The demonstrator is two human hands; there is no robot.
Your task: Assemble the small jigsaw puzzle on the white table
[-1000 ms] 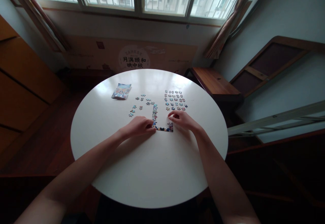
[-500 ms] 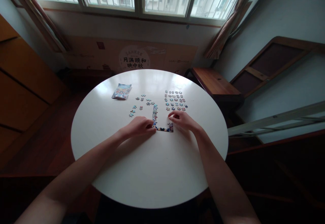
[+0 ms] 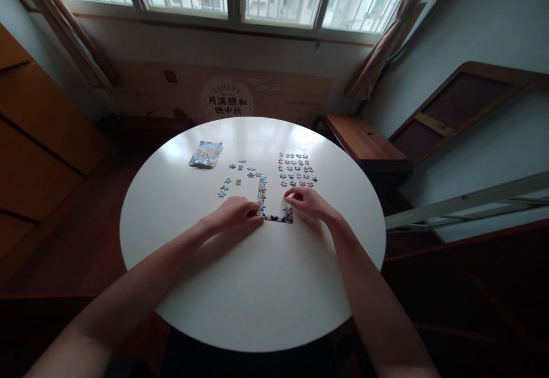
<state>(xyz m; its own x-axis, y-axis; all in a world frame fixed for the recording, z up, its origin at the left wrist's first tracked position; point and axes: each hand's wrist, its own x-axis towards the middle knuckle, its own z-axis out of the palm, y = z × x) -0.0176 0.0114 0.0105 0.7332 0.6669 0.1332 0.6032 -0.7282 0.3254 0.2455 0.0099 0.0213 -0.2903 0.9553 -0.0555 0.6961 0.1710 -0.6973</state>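
A partly joined jigsaw puzzle point(image 3: 274, 218) lies on the white round table point(image 3: 257, 286), its strips of pieces forming a U with a tall left side and a short right side. My left hand point(image 3: 235, 213) is closed at its lower left corner, thumb and finger gripping the edge there. Above the short right side, my right hand point(image 3: 306, 202) is closed in a pinch. Whatever lies between its fingertips, if anything, is too small to make out. Rows of loose puzzle pieces point(image 3: 295, 169) lie beyond my right hand. More loose pieces point(image 3: 238, 182) are scattered beyond my left hand.
A picture packet point(image 3: 206, 154) rests on the table at the far left. Behind the table's right side stands a wooden stool or bench point(image 3: 364, 138). A printed cardboard panel point(image 3: 150, 92) leans below the window, and a pale rail point(image 3: 472, 203) runs along the right.
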